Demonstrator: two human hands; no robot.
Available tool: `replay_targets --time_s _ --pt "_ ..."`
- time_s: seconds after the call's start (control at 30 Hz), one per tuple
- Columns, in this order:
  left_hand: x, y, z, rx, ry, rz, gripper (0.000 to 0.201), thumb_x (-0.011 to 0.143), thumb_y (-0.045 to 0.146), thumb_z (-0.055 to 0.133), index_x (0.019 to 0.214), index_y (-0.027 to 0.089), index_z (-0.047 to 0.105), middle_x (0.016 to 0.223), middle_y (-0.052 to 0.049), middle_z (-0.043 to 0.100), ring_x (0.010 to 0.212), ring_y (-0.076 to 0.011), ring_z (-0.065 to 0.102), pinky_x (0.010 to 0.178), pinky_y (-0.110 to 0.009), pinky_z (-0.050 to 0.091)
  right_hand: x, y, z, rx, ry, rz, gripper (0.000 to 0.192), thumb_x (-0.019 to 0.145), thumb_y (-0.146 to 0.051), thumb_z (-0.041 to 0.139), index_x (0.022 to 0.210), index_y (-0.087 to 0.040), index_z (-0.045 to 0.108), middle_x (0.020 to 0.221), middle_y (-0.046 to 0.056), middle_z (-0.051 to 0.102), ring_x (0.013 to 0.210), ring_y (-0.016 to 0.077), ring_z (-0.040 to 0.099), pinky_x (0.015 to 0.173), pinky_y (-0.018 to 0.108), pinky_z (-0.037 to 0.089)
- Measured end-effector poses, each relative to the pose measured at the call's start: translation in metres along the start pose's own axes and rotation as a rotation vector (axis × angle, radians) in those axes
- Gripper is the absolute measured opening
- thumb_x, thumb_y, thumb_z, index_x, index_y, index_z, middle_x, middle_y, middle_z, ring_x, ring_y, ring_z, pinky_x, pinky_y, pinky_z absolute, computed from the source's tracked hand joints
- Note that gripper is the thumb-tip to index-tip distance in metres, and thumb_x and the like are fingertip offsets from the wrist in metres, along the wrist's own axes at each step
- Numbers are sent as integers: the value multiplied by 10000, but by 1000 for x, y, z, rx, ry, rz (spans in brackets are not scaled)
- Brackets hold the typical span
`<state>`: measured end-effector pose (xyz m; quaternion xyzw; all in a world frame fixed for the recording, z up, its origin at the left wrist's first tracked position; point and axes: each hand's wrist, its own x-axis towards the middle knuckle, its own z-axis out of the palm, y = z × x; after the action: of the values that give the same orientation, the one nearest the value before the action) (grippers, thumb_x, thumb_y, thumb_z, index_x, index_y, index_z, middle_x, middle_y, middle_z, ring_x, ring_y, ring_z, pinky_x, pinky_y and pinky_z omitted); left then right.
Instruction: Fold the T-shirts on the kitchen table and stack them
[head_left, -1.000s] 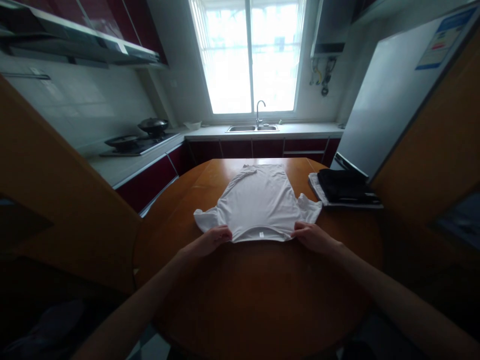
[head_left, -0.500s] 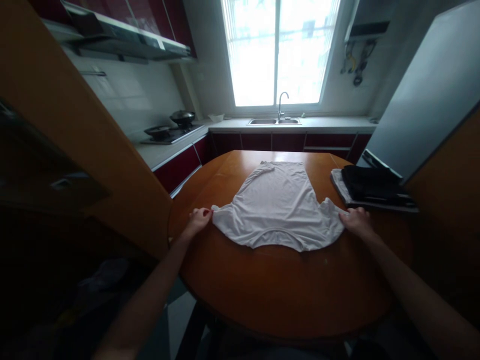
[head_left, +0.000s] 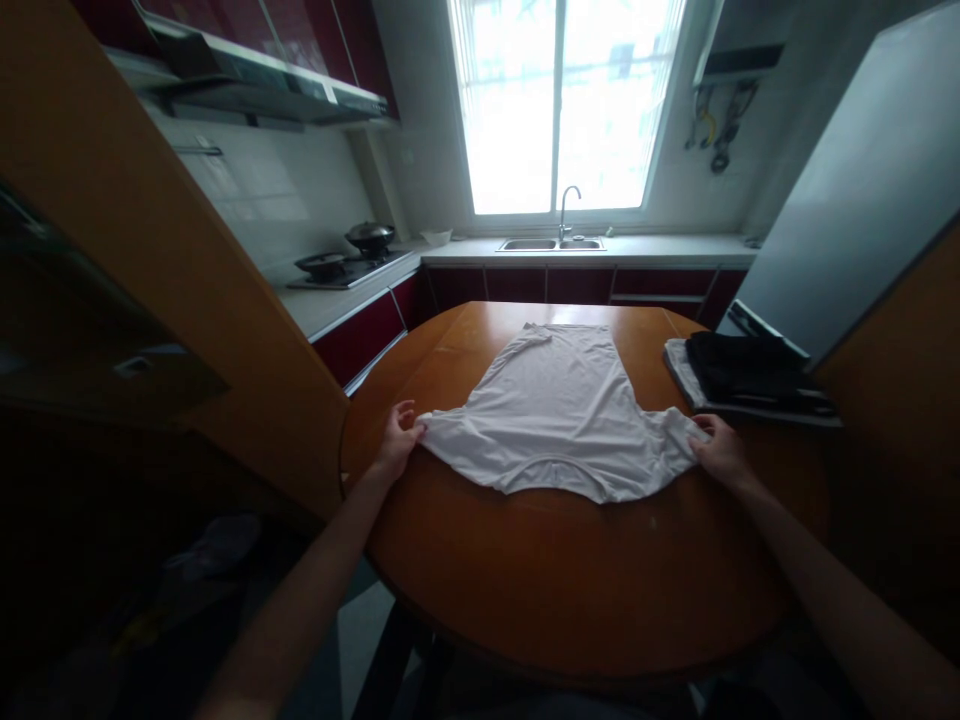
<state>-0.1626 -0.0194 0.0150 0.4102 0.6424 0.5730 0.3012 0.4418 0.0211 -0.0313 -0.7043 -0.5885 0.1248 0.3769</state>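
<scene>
A white T-shirt [head_left: 559,410] lies spread flat on a round wooden table [head_left: 570,570], collar end toward me. My left hand [head_left: 395,443] pinches the tip of the shirt's left sleeve at the table's left edge. My right hand [head_left: 721,450] grips the tip of the right sleeve. Both sleeves are drawn outward to the sides.
A stack of folded dark clothes on a grey cloth [head_left: 742,375] sits at the table's right rear. A fridge [head_left: 847,200] stands to the right. Behind are a counter with a sink [head_left: 551,243], a hob with pans [head_left: 349,258] and a wooden panel [head_left: 150,280] on the left.
My hands moved from the collar edge out to the two sleeve tips and pulled them apart. In the last half second the sleeves stretched slightly wider.
</scene>
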Motion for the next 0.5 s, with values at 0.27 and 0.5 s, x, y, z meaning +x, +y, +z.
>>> replay_targets --time_s 0.27,0.5 --pt "-35 -6 -31 689 106 506 338 821 85 518 1103 190 673 1317 -138 504 1300 -295 528 1153 -431 420 -20 -7 -17 -296 60 -46 441 785 -236 583 1206 -131 663 1140 205 667 1002 348 650 868 473 520" --pt "-29 12 25 774 -394 666 293 955 282 492 1131 224 718 1193 -98 693 1173 -271 623 1092 -431 448 -75 -87 14 -196 -208 -610 330 964 -240 422 1128 -234 708 1194 126 660 1162 296 584 1030 454 472"
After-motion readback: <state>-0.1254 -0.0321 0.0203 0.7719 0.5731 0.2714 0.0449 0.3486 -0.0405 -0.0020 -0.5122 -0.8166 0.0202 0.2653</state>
